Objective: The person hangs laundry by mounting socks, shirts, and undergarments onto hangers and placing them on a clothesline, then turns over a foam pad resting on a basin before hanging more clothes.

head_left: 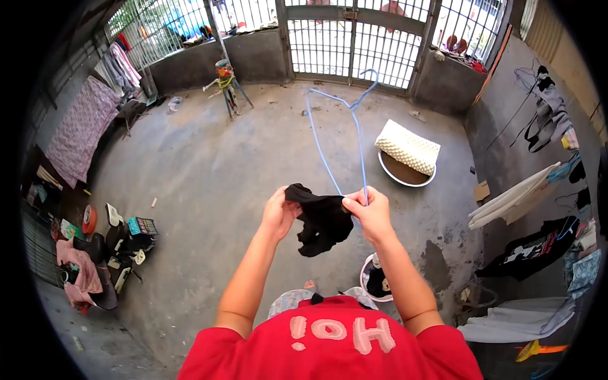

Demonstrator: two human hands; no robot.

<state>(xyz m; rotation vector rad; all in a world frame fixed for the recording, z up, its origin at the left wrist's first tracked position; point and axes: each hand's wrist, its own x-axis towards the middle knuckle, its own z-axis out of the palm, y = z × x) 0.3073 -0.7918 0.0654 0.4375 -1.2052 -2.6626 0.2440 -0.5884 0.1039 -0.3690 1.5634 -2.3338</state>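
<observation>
A black cloth garment hangs between my hands in front of my chest; its exact kind I cannot make out. My left hand pinches its upper left edge. With thumb and fingers closed, my right hand grips the garment's upper right corner together with a blue clothes hanger. The hanger points away from me, its hook at the far end and its lower part at the cloth. Below my right forearm, a round tub with black and white clothes stands on the floor, partly covered by my arm.
A white basin of brown water holds a cream textured pillow. Clothes, including a black shirt, hang along the right wall. A scooter stands left, a metal stand near the barred gate.
</observation>
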